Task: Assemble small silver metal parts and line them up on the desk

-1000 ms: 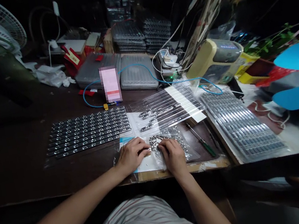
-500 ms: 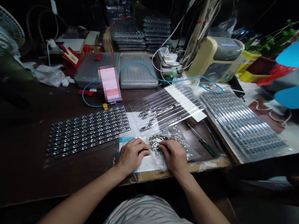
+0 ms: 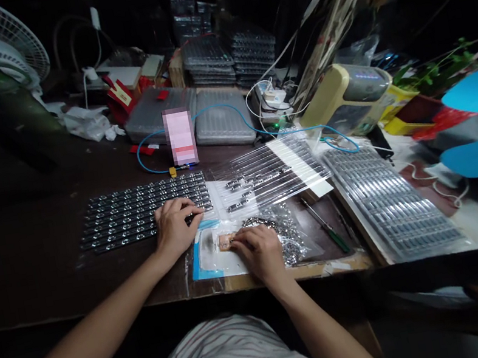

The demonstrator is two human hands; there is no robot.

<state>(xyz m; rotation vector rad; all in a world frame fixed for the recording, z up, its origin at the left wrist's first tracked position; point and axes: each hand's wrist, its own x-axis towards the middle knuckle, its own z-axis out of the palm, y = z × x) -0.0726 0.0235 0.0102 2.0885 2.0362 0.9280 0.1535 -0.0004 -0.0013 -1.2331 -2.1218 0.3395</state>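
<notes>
While left hand (image 3: 175,224) rests on tray (image 3: 125,217), right hand (image 3: 256,251) pinches brown piece (image 3: 224,242).

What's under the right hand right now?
The right hand rests on a white, blue-edged sheet, fingertips at a small brownish piece. Shiny metal parts lie heaped just to its right. Whatever is beneath the palm itself is covered.

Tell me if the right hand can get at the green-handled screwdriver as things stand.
Probably yes. The right hand rests beside the heap of metal parts, and the screwdriver lies bare just past that low heap; nothing covers it.
</notes>
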